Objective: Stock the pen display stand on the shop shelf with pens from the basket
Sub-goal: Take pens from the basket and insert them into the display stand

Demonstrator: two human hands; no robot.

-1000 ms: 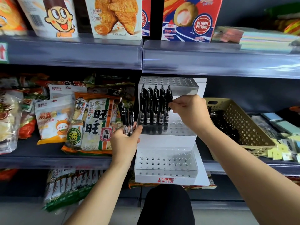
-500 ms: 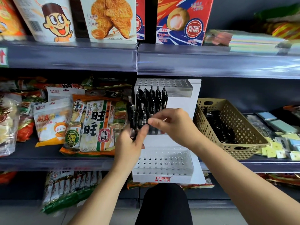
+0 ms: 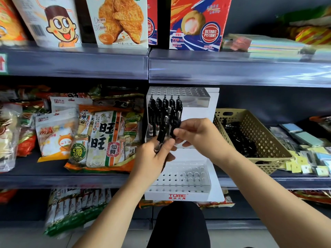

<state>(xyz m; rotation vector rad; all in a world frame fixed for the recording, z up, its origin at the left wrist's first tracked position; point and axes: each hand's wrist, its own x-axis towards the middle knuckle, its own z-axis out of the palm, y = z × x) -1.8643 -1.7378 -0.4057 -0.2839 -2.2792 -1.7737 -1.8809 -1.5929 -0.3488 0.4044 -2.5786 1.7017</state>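
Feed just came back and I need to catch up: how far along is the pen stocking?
Done: a cluster of black pens stands at the top-left of the display stand. In hand: the left hand grips a bunch of pens, the right hand pinching one. Left: the remaining holes, lower tier included, and the loose pens in the basket.

The white tiered pen stand (image 3: 182,192) sits on the shelf (image 3: 71,178), with a row of black pens (image 3: 157,111) upright in its upper left holes. A held bunch (image 3: 163,129) tilts before them. Just right, a tan perforated basket (image 3: 265,140) contains loose pens (image 3: 238,138).
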